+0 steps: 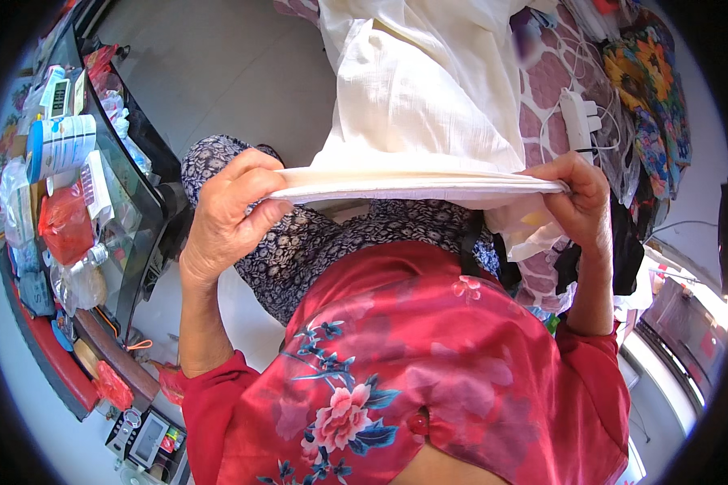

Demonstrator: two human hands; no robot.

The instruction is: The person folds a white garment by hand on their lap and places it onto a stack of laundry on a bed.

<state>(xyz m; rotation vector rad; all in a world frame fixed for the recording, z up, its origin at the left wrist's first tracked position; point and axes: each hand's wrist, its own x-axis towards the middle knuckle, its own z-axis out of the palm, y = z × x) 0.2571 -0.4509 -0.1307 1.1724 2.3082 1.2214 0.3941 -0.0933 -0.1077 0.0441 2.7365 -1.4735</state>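
Note:
A large cream-white cloth garment [424,103] is stretched by its edge between my two hands, just above my lap. My left hand [236,206] pinches one end of the folded band [412,185] between thumb and fingers. At the other end, my right hand [576,194] grips the same band. From there the fabric runs away from me toward the top of the view, its far part cut off by the picture's rim. A loose flap of the cloth [534,233] hangs below the band near my right hand.
On my left, a glass-topped table [130,224] holds a blue-and-white canister [64,145], a red plastic bag [67,221] and a digital clock [59,99]. To the right, a pink patterned cover [546,91] bears a white power strip [576,124] with cords, beside floral fabric [649,91].

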